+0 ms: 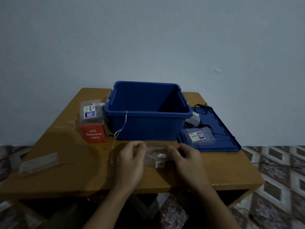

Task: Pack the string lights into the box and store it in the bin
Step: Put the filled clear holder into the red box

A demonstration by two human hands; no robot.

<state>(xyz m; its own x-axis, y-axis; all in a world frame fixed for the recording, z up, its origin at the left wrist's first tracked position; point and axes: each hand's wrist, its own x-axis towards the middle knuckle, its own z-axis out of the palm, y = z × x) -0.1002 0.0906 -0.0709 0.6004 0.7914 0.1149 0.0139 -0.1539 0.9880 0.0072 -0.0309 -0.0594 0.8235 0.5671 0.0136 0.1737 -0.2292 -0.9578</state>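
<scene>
A clear plastic box (157,157) with string lights inside lies on the wooden table (74,171) in front of the blue bin (146,111). My left hand (131,160) pinches its left end and my right hand (186,160) pinches its right end, fingers curled at the top edge. A thin silvery light wire (123,128) hangs over the bin's front rim and trails down to the table by my left hand. The bin is open.
A red "LED Decorative Lights" carton (93,133) with a clear packet (90,111) on top stands left of the bin. The blue lid (219,129) lies right, carrying another clear box (198,136) and black wires. A clear empty box (38,162) lies front left.
</scene>
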